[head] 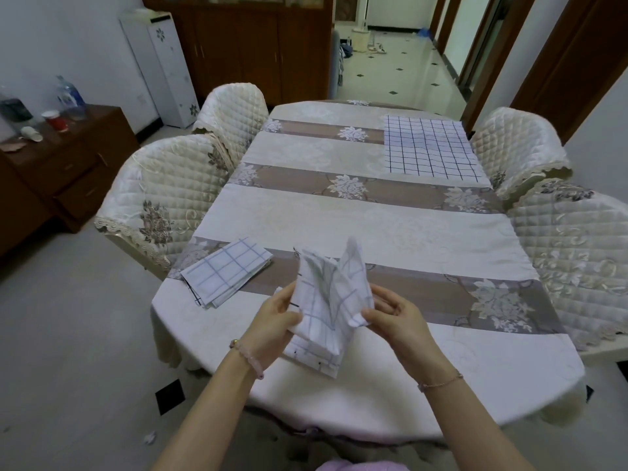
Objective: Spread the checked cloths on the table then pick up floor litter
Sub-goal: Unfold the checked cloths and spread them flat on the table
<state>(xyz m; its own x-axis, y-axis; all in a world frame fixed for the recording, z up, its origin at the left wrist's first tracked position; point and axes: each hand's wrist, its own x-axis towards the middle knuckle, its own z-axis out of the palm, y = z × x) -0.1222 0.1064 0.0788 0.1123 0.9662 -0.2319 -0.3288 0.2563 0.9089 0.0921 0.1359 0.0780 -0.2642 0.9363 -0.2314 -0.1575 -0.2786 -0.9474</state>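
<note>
A folded white checked cloth [328, 300] hangs partly opened above the near end of the table [390, 226]. My left hand [277, 317] grips its left edge and my right hand [394, 317] pinches its right corner. One checked cloth [431, 147] lies spread flat at the far right of the table. Another folded checked cloth [226, 271] lies on the table's near left. A small crumpled white scrap of litter [149, 437] lies on the floor at the lower left.
Quilted cream chairs stand at the left [159, 198] and the right [574, 246] of the table. A dark wooden sideboard [64, 164] with bottles and cups stands at the far left. Beyond the table a tiled hallway [401, 62] opens.
</note>
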